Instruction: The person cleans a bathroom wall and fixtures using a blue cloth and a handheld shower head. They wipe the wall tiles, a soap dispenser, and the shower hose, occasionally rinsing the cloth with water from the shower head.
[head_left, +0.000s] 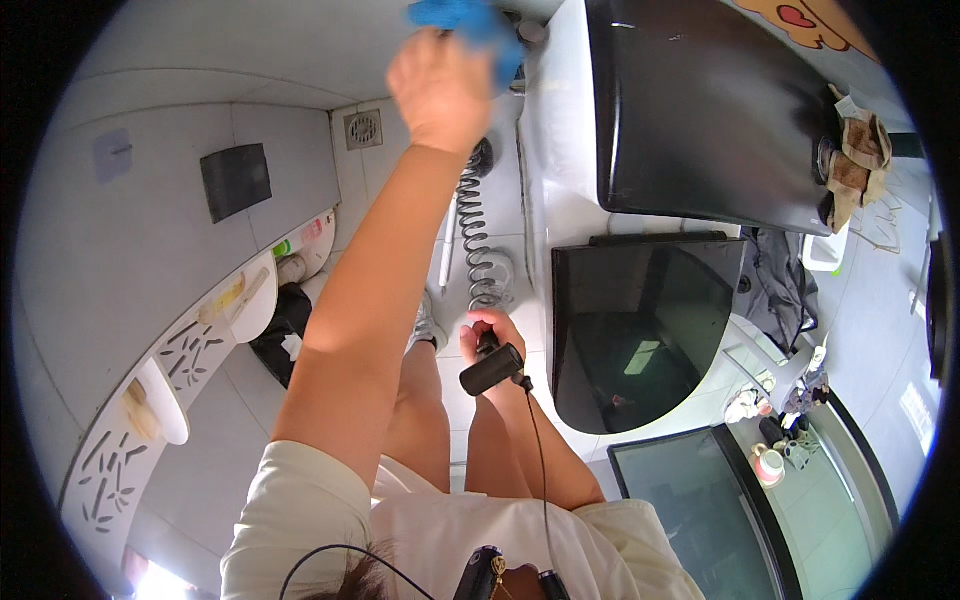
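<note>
My left hand (439, 90), blurred, reaches far forward with a bright blue cloth (487, 37) in its grip, close to the wall. Low in front of my body, my right hand (499, 330) has its fingers curled at the near end of a dark coiled hose (474, 232). That hose stretches forward over the floor towards a dark round part (480, 157) below my left wrist. A black cylinder (491, 369), joined to a thin cable, hides part of my right hand, so the exact grip is not visible.
A large glossy black top (712, 112) on a white body stands to the right, with a rounded black panel (645, 337) nearer me. White corner shelves (255, 300) holding bottles line the left wall. A floor drain (364, 130) and a white rod (448, 251) lie ahead.
</note>
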